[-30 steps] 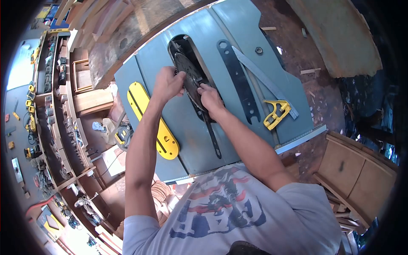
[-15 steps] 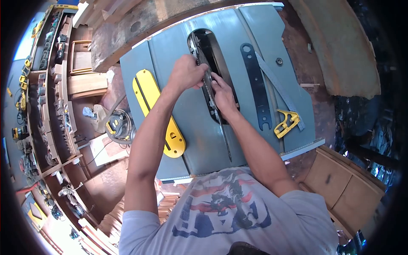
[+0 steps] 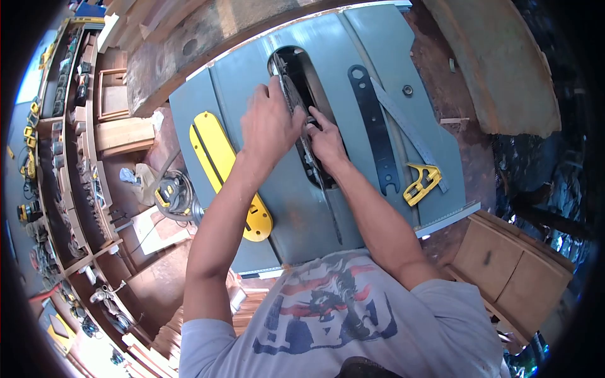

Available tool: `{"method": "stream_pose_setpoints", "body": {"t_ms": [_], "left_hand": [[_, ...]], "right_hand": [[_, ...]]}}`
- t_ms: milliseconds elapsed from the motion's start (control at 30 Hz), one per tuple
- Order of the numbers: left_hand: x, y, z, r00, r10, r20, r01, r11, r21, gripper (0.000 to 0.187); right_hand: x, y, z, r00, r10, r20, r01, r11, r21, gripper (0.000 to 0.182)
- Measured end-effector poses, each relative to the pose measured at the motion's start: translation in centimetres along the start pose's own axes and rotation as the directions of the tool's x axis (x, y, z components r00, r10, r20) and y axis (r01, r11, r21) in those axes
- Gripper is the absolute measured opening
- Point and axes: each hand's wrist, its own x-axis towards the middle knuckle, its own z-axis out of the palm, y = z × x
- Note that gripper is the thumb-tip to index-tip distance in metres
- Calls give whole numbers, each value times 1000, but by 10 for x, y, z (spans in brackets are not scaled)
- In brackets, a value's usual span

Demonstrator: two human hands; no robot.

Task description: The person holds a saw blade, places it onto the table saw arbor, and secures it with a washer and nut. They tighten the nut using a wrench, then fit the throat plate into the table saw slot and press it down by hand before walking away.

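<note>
A saw blade (image 3: pixel 291 101) stands edge-up in the long opening of a blue-grey saw table (image 3: pixel 302 217). My left hand (image 3: pixel 270 123) is at the blade's left side, fingers apart and thumb near the blade. On the other side, inside the opening, my right hand (image 3: pixel 328 142) has its thumb and index finger together by the blade's middle; what they hold is too small to make out. A yellow slotted insert plate (image 3: pixel 214 148) lies left of my left hand. Right of the opening lie a black flat wrench (image 3: pixel 373 126) and a combination square with yellow head (image 3: pixel 421 184).
A round nut (image 3: pixel 408 91) sits on the table's right part. Coiled cable and a yellow-black tool (image 3: pixel 173 194) are beyond the left edge. Shelves of tools (image 3: pixel 82 189) line the far left. A brown cabinet (image 3: pixel 510 277) stands at the lower right.
My left hand has opened from its closed grip at the blade and shifted slightly left, its fingers now raised. My right hand stays by the blade. The whole view has shifted a little.
</note>
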Motion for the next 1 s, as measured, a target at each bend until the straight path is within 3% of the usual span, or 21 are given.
{"method": "stream_pose_setpoints", "body": {"t_ms": [33, 100, 133, 233, 267, 333, 433, 467, 567, 600, 700, 800, 867, 933, 967, 1000], "left_hand": [[1, 6, -5, 996, 60, -69, -56, 996, 65, 46], [6, 10, -9, 961, 278, -8, -268, 932, 243, 39], [9, 13, -10, 925, 379, 36, -369, 871, 323, 36], [20, 25, -11, 796, 517, 315, -606, 692, 393, 27], [27, 31, -9, 763, 461, 453, -632, 677, 376, 26], [44, 47, 0, 645, 312, 697, -678, 655, 334, 23], [61, 59, 39, 538, 54, 841, -571, 757, 316, 26], [62, 57, 49, 537, 60, 842, -597, 732, 328, 27], [66, 43, 68, 520, 102, 848, -665, 671, 327, 30], [68, 38, 70, 510, 128, 851, -681, 664, 308, 31], [67, 27, 73, 488, 137, 862, -703, 647, 295, 40], [63, 32, 73, 488, 107, 866, -713, 622, 325, 45], [64, 35, 68, 495, 103, 863, -699, 637, 325, 44], [68, 36, 64, 493, 96, 865, -697, 639, 327, 45], [71, 37, 65, 488, 93, 868, -700, 635, 326, 46], [71, 37, 67, 482, 90, 871, -703, 634, 323, 46]], "right_hand": [[0, 1, 1, 1000, 22, -4, -21, 999, 43, 52], [-2, 6, 4, 997, 70, -13, -68, 989, 133, 54], [0, 16, 6, 996, 85, -27, -83, 994, 76, 56], [-5, 38, 13, 991, 71, -113, -57, 991, 122, 57], [-9, 31, 6, 991, 133, -18, -132, 989, 64, 56], [-8, 43, 9, 997, 67, -48, -64, 996, 57, 54], [-14, 30, 4, 998, -29, -52, 32, 998, 63, 46], [-17, 23, 1, 997, -59, -50, 63, 996, 67, 43], [-18, 19, 8, 983, 90, -162, -77, 993, 84, 50], [-18, 11, -3, 994, 113, -3, -112, 986, 123, 65], [-18, 14, 13, 977, 108, -182, -82, 986, 142, 65], [-22, 8, 9, 974, 163, -154, -136, 975, 174, 70], [-19, 33, 19, 984, -43, -173, 64, 991, 117, 72], [-15, 41, 22, 987, -151, -58, 143, 982, -123, 73], [-9, 38, 18, 990, -128, 62, 142, 932, -334, 73], [-10, 37, 16, 994, -87, 59, 101, 942, -320, 71]]}}
